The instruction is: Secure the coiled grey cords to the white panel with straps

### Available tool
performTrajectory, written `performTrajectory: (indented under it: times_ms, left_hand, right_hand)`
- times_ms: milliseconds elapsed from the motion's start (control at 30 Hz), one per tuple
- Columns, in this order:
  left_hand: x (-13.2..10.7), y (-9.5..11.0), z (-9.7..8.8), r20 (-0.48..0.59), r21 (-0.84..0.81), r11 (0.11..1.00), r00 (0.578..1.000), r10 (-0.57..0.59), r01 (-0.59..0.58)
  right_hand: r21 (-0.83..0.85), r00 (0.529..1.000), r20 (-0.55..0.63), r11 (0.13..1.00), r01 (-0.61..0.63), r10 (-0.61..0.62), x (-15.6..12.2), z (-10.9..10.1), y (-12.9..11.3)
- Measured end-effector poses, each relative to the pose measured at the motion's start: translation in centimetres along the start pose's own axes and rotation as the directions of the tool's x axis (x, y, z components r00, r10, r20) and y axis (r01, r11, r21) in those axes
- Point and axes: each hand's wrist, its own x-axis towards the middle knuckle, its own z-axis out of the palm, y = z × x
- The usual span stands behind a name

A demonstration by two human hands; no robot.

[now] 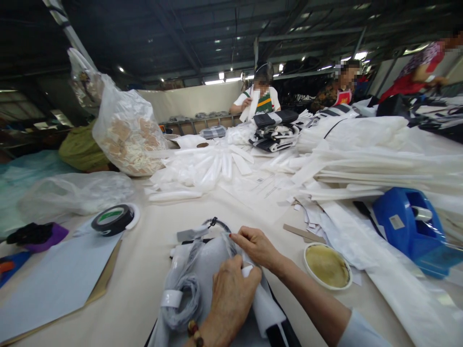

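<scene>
In front of me lies a bag in grey and black, partly covered with clear plastic and white wrapping. A coiled strap in clear plastic, held by a white band, rests on its left side. My right hand pinches a plastic-wrapped strap near the bag's top edge. Just below, my left hand, with a beaded bracelet at the wrist, is closed beside the white foam wrap on the bag's right side. What its fingers grip is hidden from me.
A blue tape dispenser and a round tub of yellowish paste stand at right. Black tape and pale sheets lie left. White plastic sleeves cover the table's back. Several co-workers work beyond, one in a green apron.
</scene>
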Motion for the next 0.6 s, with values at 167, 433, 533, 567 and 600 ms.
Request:
performTrajectory:
  times_ms: [167, 433, 533, 567, 600]
  left_hand:
    - [-0.1, 0.0, -0.3, -0.043, -0.152, 0.988, 0.999, 0.021, -0.027]
    - [-1.8, -0.8, -0.2, -0.154, -0.278, 0.912, 0.951, 0.267, -0.301]
    - [-2.1, -0.7, -0.3, -0.057, -0.185, 0.919, 0.937, 0.344, -0.348]
    - [-2.2, -0.6, -0.4, -0.031, -0.160, 0.925, 0.939, 0.343, -0.343]
    - [-2.2, -0.5, -0.5, -0.020, -0.148, 0.932, 0.943, 0.331, -0.330]
  right_hand:
    - [0.090, 0.972, 0.236, 0.995, -0.031, 0.009, 0.4, -0.9, -1.0]
    - [0.179, 0.951, 0.300, 0.974, -0.138, 0.080, 1.0, -0.9, -0.9]
    - [0.191, 0.941, 0.327, 0.968, -0.160, 0.091, 1.1, -1.1, -0.8]
    - [0.188, 0.938, 0.332, 0.968, -0.165, 0.095, 1.1, -1.2, -0.8]
    - [0.181, 0.939, 0.330, 0.970, -0.165, 0.098, 1.1, -1.2, -0.8]
